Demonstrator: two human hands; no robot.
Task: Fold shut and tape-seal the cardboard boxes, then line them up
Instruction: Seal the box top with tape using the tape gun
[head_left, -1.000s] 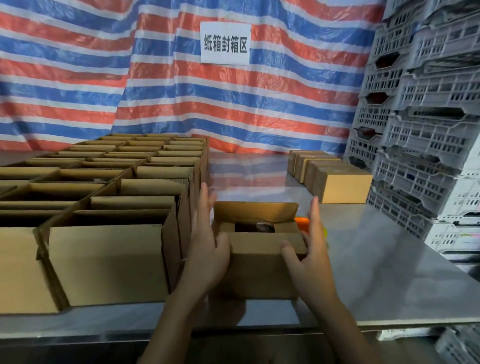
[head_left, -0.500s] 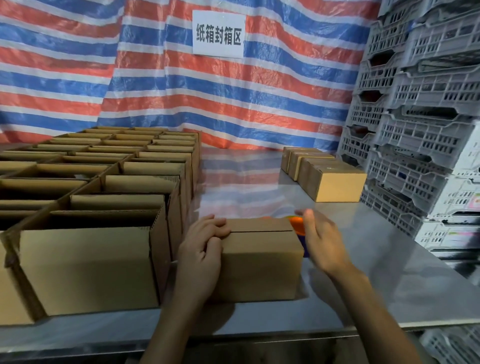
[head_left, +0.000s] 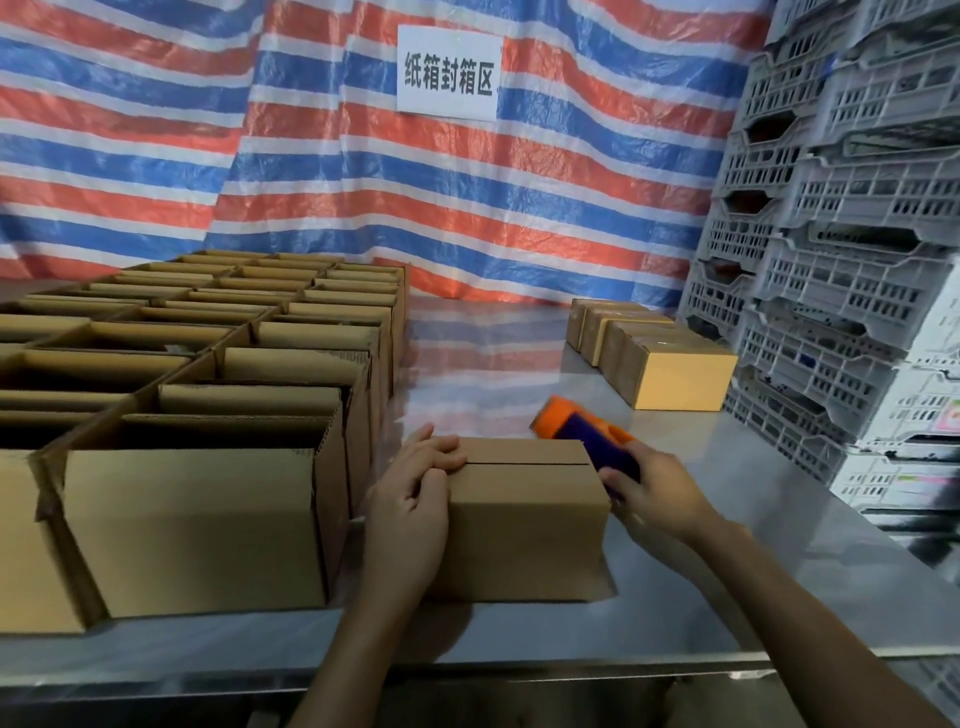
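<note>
A small cardboard box (head_left: 524, 525) is held at the near edge of the steel table (head_left: 493, 374). Its top flaps are folded flat, so that a dark seam (head_left: 524, 464) is seen running across the lid from left to right. The left hand (head_left: 410, 499) is clamped on the box's left end. Its fingers are curled over the top edge onto the lid, right where the seam starts, and the thumb is laid against the front face.

The right hand (head_left: 654, 493) is closed round an orange and dark blue tape dispenser (head_left: 587, 441), which is gripped by its lower part and tilted up and away from the palm. The dispenser is carried at the box's right end, by the top right corner; whether it touches the cardboard cannot be told. Its orange head is raised above and behind that corner and is blurred.

Directly left of the left hand's grip, a block of open boxes (head_left: 192, 530) is packed in rows with flaps standing up, the nearest one just beside the wrist. Beyond the right hand's grip, and well apart from it, a row of closed boxes (head_left: 675, 374) is lined up on the table. To the right of that hand, grey plastic crates (head_left: 857, 260) are stacked high. Behind everything a red, white and blue striped tarp (head_left: 363, 182) is hung, and a white sign (head_left: 449, 73) with printed characters is fixed to it.
</note>
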